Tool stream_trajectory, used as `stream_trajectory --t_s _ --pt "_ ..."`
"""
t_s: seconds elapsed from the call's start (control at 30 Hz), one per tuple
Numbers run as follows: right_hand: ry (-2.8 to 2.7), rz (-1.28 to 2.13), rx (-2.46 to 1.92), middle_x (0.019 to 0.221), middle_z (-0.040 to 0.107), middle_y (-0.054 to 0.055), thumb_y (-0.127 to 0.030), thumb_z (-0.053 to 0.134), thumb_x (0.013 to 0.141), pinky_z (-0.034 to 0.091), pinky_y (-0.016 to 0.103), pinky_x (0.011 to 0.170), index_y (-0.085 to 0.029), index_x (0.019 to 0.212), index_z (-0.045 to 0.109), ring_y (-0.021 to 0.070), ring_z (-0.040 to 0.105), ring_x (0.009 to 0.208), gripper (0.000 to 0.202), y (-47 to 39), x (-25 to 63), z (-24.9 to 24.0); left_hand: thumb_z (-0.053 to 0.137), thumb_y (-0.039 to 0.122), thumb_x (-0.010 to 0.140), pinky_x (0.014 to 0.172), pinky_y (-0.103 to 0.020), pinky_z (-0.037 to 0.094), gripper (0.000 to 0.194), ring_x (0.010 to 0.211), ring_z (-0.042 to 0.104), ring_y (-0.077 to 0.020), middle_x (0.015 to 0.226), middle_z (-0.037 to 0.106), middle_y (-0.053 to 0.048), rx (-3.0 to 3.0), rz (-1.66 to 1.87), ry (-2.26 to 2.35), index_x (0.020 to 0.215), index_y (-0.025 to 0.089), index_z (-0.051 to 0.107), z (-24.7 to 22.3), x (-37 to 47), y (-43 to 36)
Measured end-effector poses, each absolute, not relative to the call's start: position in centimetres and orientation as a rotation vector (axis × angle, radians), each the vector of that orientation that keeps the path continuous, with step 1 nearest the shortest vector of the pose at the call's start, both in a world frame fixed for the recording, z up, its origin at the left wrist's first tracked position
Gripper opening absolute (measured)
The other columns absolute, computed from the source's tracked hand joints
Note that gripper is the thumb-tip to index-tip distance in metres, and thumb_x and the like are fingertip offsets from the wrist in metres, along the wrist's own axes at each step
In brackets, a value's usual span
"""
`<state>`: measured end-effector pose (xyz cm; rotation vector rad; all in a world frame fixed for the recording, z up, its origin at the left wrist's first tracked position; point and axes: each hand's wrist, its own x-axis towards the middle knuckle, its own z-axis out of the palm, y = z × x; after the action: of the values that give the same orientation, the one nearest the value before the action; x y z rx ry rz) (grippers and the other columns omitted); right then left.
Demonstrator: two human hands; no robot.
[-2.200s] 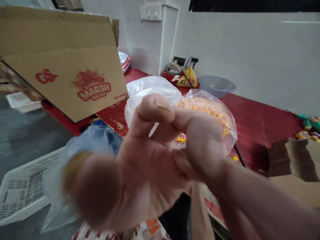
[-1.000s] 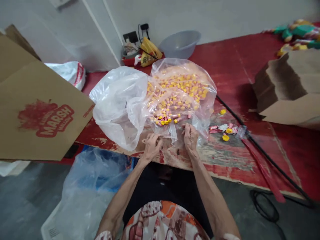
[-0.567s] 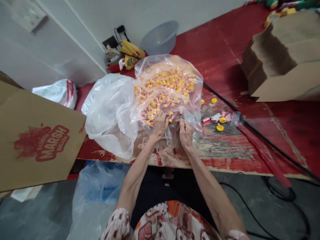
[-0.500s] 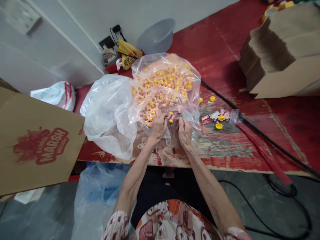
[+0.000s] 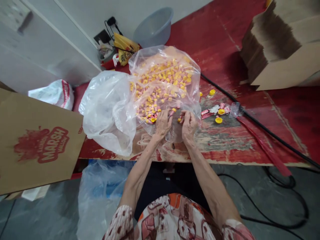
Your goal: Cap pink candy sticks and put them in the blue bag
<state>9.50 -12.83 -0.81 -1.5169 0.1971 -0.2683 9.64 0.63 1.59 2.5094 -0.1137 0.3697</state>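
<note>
Many small pink tubes with yellow caps [image 5: 160, 80] fill a clear plastic bag [image 5: 195, 63] on the worn red table. At the bag's near mouth, my left hand [image 5: 163, 124] is closed, its fingertips against a pink tube with a yellow cap [image 5: 172, 112]. My right hand [image 5: 189, 126] faces it from the right, fingers curled in a pinch at another capped tube [image 5: 179, 119]. Its grip is partly hidden by the fingers. Loose bag film lies under both hands.
An empty-looking white plastic bag [image 5: 107, 110] lies left, beside a printed cardboard box [image 5: 40, 143]. Yellow caps [image 5: 218, 120] and wrapped bits lie right, near a black cable [image 5: 270, 133]. A basin [image 5: 155, 30] stands behind; stacked cardboard [image 5: 287, 66] is at right.
Both hands have shifted slightly right relative to the bag. The capped tube between them now sits at my left fingertips, and another shows at my right fingertips. The view has tilted a little.
</note>
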Motion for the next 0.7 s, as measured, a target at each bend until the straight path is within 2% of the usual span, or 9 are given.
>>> stream_trajectory --t_s 0.1,0.2,0.3,0.5,0.63,0.7 --pt "0.182 -0.261 -1.545 0.088 0.069 0.006 -0.068 0.03 0.114 0.054 0.034 0.074 -0.025 0.107 0.069 0.0209 0.064 0.076 0.059 -12.8 9.7 -1.1 0.067 0.021 0.103 0.102 -0.04 0.055 0.019 0.105 0.069 -0.0251 0.116 0.074 -0.009 2.391 0.387 -0.126 0.122 0.023 0.07 4.1 8.6 2.5" --pt "0.167 -0.284 -1.55 0.09 0.071 0.006 -0.064 0.031 0.116 0.055 0.034 0.076 -0.025 0.105 0.07 0.0205 0.065 0.078 0.056 -12.8 9.9 -1.4 0.07 0.025 0.103 0.092 -0.035 0.053 0.002 0.089 0.063 -0.0214 0.099 0.069 -0.004 2.401 0.306 -0.156 0.102 0.024 0.07 5.9 7.1 4.7" --pt "0.146 -0.299 -1.518 0.093 0.072 0.006 -0.061 0.033 0.117 0.055 0.034 0.075 -0.025 0.105 0.07 0.0189 0.064 0.075 0.054 -12.9 10.1 -1.6 0.074 0.026 0.101 0.096 -0.036 0.051 0.016 0.088 0.06 -0.0222 0.092 0.065 -0.004 2.518 0.226 -0.129 0.089 0.023 0.064 5.5 5.9 5.8" --pt "0.152 -0.34 -1.498 0.093 0.072 0.004 -0.068 0.035 0.116 0.054 0.031 0.073 -0.025 0.103 0.07 0.0162 0.063 0.073 0.057 -13.0 10.2 -1.5 0.068 0.04 0.11 0.094 -0.038 0.053 0.02 0.093 0.064 -0.0245 0.098 0.068 -0.006 2.579 0.234 -0.18 0.098 0.025 0.062 4.1 4.2 6.0" --pt "0.163 -0.384 -1.428 0.093 0.074 0.003 -0.068 0.045 0.114 0.055 0.031 0.073 -0.027 0.101 0.072 0.0172 0.065 0.075 0.051 -13.0 10.4 -1.6 0.061 0.039 0.114 0.1 -0.04 0.055 0.015 0.105 0.068 -0.025 0.111 0.071 -0.008 2.556 0.486 -0.175 0.11 0.025 0.062 3.5 3.4 5.5" --pt "0.16 -0.377 -1.404 0.093 0.074 0.002 -0.068 0.047 0.113 0.056 0.032 0.072 -0.028 0.102 0.073 0.0176 0.065 0.075 0.049 -13.0 10.4 -1.7 0.06 0.036 0.114 0.099 -0.041 0.056 0.012 0.104 0.069 -0.025 0.111 0.071 -0.009 2.517 0.492 -0.147 0.113 0.025 0.061 2.8 3.3 5.1"
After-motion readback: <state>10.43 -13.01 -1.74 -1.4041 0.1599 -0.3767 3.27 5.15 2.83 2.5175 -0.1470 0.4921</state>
